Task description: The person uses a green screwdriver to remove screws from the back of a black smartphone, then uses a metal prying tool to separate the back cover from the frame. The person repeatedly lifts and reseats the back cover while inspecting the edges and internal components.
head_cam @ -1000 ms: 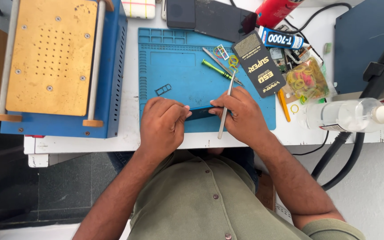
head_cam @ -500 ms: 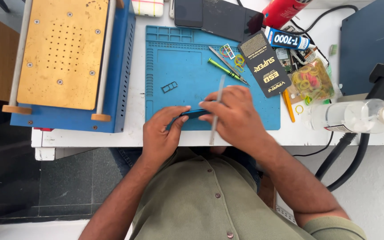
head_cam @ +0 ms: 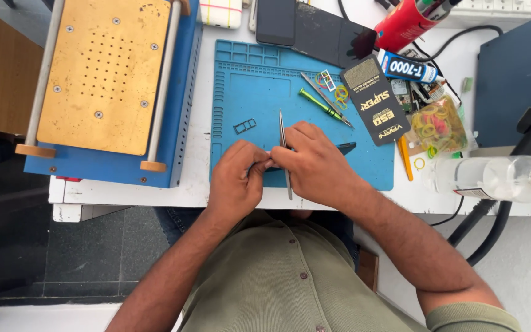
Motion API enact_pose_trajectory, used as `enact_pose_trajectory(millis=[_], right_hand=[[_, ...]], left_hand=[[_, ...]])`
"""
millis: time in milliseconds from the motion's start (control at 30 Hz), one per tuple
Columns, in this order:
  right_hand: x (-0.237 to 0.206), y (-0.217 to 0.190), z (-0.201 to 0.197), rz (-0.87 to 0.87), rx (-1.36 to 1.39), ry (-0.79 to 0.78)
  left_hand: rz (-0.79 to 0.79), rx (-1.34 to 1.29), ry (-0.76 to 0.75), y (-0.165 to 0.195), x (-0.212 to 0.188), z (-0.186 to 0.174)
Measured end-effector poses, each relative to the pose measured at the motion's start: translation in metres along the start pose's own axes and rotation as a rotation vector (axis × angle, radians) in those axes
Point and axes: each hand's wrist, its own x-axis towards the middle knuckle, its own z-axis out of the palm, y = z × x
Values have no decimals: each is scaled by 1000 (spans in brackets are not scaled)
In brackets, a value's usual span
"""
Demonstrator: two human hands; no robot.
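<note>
Far left: blue separator machine with brass-coloured perforated plate, idle. Right of it, blue silicone work mat on the white bench; small dark SIM tray lying loose on the mat, apart from both hands.

Near edge of mat, centre: left hand clenched, fingertips pinching the left end of a thin dark phone, most of it hidden under the hands. Right hand closed over the same phone, also gripping metal tweezers, which run near-to-far with the tip pointing away over the mat. Exact contact point of tool and phone not visible.

Judged step: fine work at the phone's left edge. Advisable: phone kept flat on the mat, left-hand pinch steady, tweezers worked with light pressure and no levering, loose tray kept in view.

Further right: green-handled screwdriver, dark card packet, glue tube, bag of coloured rubber bands, clear plastic bottle lying on its side. Red canister at far edge.
</note>
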Motion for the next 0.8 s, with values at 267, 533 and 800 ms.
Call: enact_pose_trajectory(millis=[267,533,800], right_hand=[[-9,4,-3,79,101,39],[-52,-11,-18,274,472,403],[-74,-17,-36,260,441,394]], left_hand=[[-57,-134,46,6,-6,-2],[126,-286,52,52,-7,-18],[119,-148,-48,81,6,-3]])
